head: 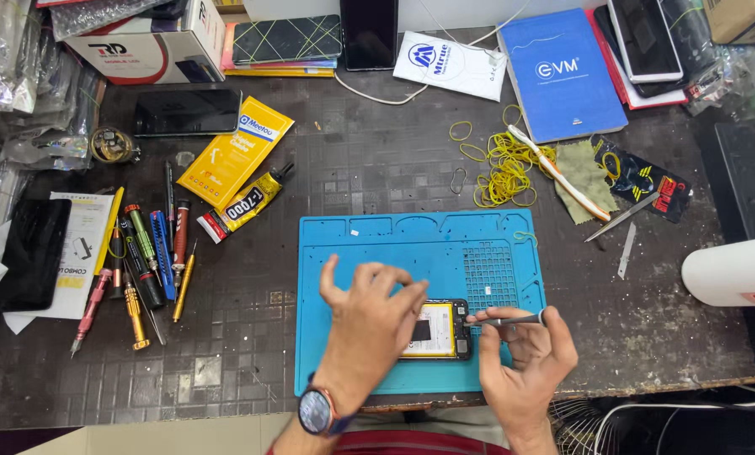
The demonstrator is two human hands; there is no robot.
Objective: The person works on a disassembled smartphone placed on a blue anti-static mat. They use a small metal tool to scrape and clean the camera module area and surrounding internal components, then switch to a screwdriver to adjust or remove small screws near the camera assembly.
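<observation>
An opened phone lies back-up on the blue mat at lower centre of the frame, its battery and inner parts exposed — the mat appears to give it a non-slip bed close to the person's body. The left hand rests on the phone's left portion, fingers spread fairly wide and arched, pressing down rather than gripping; judged, it steadies the phone. The right hand is closed narrowly around a slim metal tool, held pen-fashion, its tip at the phone's right end near the camera area. Whether the tip touches a screw cannot be told.

A row of screwdrivers lies at left — well apart. A glue tube sits above them. Yellow rubber bands lie at upper right, beside a blue notebook.
</observation>
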